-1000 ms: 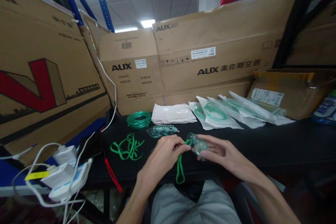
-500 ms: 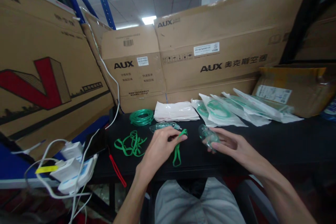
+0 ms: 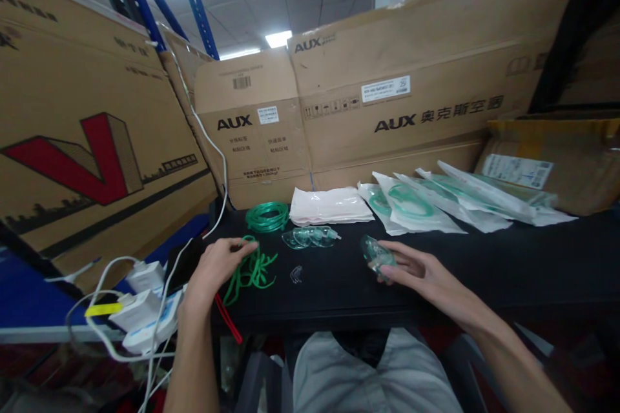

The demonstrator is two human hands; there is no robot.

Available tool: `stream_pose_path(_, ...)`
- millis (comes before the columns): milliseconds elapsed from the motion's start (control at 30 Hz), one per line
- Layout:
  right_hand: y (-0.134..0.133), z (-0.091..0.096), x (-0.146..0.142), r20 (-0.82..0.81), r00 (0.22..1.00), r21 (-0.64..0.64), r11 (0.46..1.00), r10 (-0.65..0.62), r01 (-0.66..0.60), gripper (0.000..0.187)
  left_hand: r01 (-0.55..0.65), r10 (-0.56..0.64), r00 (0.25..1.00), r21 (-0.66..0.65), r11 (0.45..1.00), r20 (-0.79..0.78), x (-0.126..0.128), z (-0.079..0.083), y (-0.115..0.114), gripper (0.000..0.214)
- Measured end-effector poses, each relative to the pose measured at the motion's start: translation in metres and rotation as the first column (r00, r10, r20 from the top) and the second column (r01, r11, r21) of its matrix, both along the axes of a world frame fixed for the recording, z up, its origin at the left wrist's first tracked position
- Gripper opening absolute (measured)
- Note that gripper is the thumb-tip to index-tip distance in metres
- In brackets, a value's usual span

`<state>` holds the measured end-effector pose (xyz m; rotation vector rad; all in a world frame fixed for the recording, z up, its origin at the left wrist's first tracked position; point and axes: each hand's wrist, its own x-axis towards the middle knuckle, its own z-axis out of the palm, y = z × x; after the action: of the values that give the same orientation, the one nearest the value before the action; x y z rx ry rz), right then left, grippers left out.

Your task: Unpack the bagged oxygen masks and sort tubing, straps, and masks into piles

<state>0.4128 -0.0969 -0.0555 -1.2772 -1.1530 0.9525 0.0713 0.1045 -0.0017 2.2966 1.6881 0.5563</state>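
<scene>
My left hand [image 3: 220, 268] is at the left of the black table, thumb and fingertips pinched on a green elastic strap [image 3: 231, 284]. The strap hangs over a loose tangle of similar green straps [image 3: 256, 266]. My right hand [image 3: 407, 264] is closed around a clear greenish oxygen mask [image 3: 374, 257], held a little above the table. Between the hands lie more clear masks [image 3: 310, 237], nested on their side. In front of these are a few small, shiny, bent pieces [image 3: 296, 274], too small to name.
A coil of green tubing [image 3: 266, 216] sits behind the straps, beside a stack of white pouches [image 3: 332, 206]. Several packed pouches with green tubing [image 3: 411, 201] fan out rightward. A power strip with cables [image 3: 150, 326] is at left. Cardboard [image 3: 387, 77] walls the back.
My left hand has moved left with the green strap, from the middle to the strap tangle. The small shiny pieces and nested masks now show. My right hand still holds its mask.
</scene>
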Motion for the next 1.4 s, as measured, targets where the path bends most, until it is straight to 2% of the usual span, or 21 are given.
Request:
stream_pose_path(100, 0.000, -0.001, -0.002, -0.003, 0.999, 0.036, 0.998, 0.043, -0.043, 0.060, -0.030, 0.031, 0.998, 0.022, 0.999, -0.053, -0.005, -0.013, 0.011, 0.057)
stream_pose_path(233, 0.003, -0.007, -0.004, 0.086, 0.995, 0.054, 0.997, 0.053, -0.058, 0.061, 0.014, -0.012, 0.999, 0.050, 0.999, -0.048, -0.003, -0.021, 0.014, 0.071)
stream_pose_path(367, 0.007, -0.011, -0.005, 0.168, 0.985, 0.060, 0.997, 0.030, -0.041, 0.062, 0.082, -0.081, 0.996, 0.039, 0.996, -0.024, -0.002, -0.023, 0.014, 0.061)
stream_pose_path(533, 0.010, -0.010, -0.007, 0.151, 0.988, 0.079, 0.996, 0.021, -0.033, 0.060, 0.182, -0.186, 0.982, 0.074, 0.980, 0.043, 0.003, -0.019, 0.016, 0.042)
stream_pose_path(700, 0.012, -0.013, -0.008, 0.131, 0.991, 0.073, 0.997, 0.011, -0.020, 0.061, 0.161, -0.191, 0.972, 0.200, 0.966, 0.140, 0.013, -0.018, 0.019, 0.039)
stream_pose_path(867, 0.014, -0.016, -0.007, 0.110, 0.994, 0.080, 0.996, 0.021, -0.030, 0.061, 0.148, -0.178, 0.974, 0.203, 0.968, 0.140, 0.010, -0.025, 0.026, 0.037)
stream_pose_path(933, 0.013, -0.015, -0.007, 0.119, 0.993, 0.084, 0.996, 0.017, -0.028, 0.061, 0.102, -0.139, 0.979, 0.230, 0.968, 0.148, 0.006, -0.024, 0.026, 0.040)
stream_pose_path(1033, 0.012, -0.014, -0.011, 0.153, 0.988, 0.101, 0.995, -0.013, -0.002, 0.059, 0.062, -0.111, 0.978, 0.259, 0.964, 0.176, 0.010, -0.013, 0.017, 0.040)
stream_pose_path(1133, 0.012, -0.014, -0.016, 0.240, 0.966, 0.148, 0.987, -0.096, 0.061, 0.059, 0.189, -0.227, 0.945, 0.174, 0.966, 0.237, 0.031, 0.000, -0.007, 0.042)
stream_pose_path(1200, 0.013, -0.015, -0.020, 0.316, 0.933, 0.181, 0.976, -0.172, 0.119, 0.060, 0.394, -0.382, 0.842, 0.049, 0.918, 0.382, 0.055, 0.005, -0.027, 0.047)
stream_pose_path(1300, 0.015, -0.015, -0.022, 0.394, 0.884, 0.250, 0.955, -0.252, 0.161, 0.052, 0.653, -0.549, 0.691, -0.082, 0.753, 0.471, 0.092, 0.000, -0.054, 0.048)
stream_pose_path(1333, 0.016, -0.015, -0.023, 0.404, 0.876, 0.284, 0.947, -0.263, 0.152, 0.048, 0.703, -0.584, 0.655, -0.103, 0.704, 0.480, 0.102, -0.003, -0.060, 0.048)
stream_pose_path(1400, 0.017, -0.015, -0.024, 0.409, 0.873, 0.349, 0.929, -0.265, 0.119, 0.043, 0.756, -0.621, 0.605, -0.115, 0.644, 0.498, 0.117, -0.011, -0.066, 0.047)
